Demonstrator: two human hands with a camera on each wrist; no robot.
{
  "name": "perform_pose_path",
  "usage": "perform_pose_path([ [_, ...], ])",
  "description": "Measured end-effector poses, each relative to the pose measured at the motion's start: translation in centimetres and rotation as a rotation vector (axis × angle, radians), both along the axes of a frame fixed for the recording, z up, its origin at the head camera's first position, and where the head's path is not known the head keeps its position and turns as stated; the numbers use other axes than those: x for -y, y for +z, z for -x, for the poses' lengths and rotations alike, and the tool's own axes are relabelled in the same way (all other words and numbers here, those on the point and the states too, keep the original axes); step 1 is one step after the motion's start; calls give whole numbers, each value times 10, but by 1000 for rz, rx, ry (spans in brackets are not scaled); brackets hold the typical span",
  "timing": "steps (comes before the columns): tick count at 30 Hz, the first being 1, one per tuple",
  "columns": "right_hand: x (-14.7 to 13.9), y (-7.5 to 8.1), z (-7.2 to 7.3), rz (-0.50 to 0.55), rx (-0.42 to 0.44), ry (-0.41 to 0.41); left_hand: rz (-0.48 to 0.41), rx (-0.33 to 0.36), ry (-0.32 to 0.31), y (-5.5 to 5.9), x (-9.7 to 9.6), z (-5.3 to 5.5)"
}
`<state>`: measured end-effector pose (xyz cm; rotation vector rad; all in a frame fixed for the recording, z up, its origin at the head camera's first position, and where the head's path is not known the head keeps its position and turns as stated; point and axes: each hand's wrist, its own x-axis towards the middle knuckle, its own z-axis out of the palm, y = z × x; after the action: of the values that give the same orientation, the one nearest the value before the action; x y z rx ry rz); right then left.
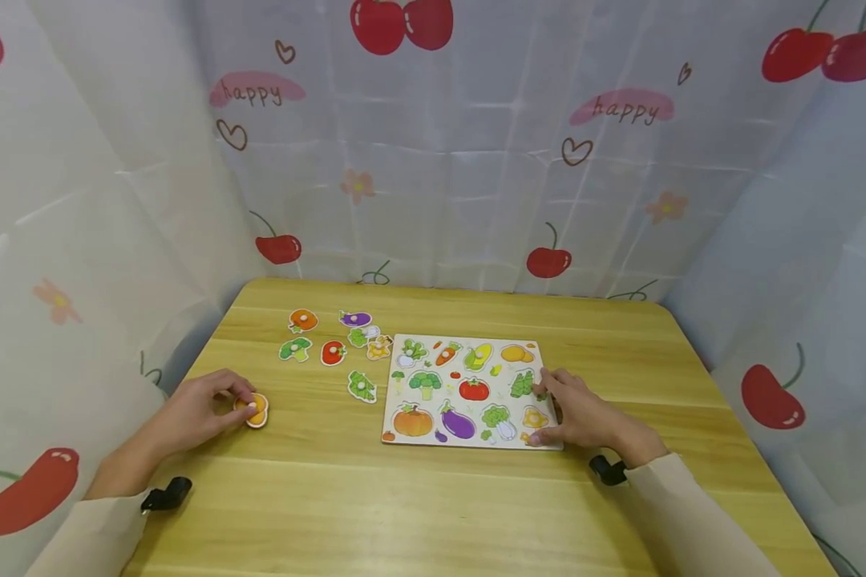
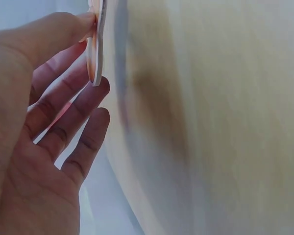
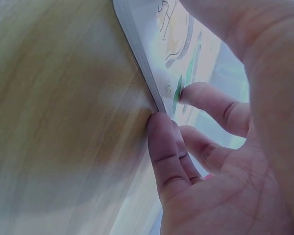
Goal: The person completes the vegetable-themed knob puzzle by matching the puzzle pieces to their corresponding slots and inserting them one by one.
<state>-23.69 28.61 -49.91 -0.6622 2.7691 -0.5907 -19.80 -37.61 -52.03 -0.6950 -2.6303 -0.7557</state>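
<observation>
Puzzle piece (image 1: 261,414), orange, flat, round-lobed, pale-edged: pinched by left hand (image 1: 205,407), at the left side of the wood-grain table (image 1: 433,513). Vegetable puzzle board (image 1: 500,393), thin, rectangular, pale: lying flat; right hand (image 1: 580,413), fingers spread, touches its right edge.

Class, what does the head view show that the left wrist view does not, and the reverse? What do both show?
Only the head view: the vegetable puzzle board, the loose tomato piece and the right hand.

Only the left wrist view: the palm of the left hand, and the orange puzzle piece seen edge-on.

Both: the left hand, that piece and the wooden table.
</observation>
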Motion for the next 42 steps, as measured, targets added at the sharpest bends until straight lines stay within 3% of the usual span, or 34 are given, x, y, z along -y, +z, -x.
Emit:
perform_pose_path([
  [7,0,-3,0,7,-21,19,12,10,6,4,-15,3],
  [17,-10,3,2,83,28,87,-2,18,4,11,-42,15],
  [23,-12,0,2,90,60,102,-30,69,16,14,-58,21],
  [36,-13,1,0,73,107,82,-52,51,-63,21,-109,47],
  [42,-16,5,-1,62,88,82,-50,58,-66,25,-136,59],
])
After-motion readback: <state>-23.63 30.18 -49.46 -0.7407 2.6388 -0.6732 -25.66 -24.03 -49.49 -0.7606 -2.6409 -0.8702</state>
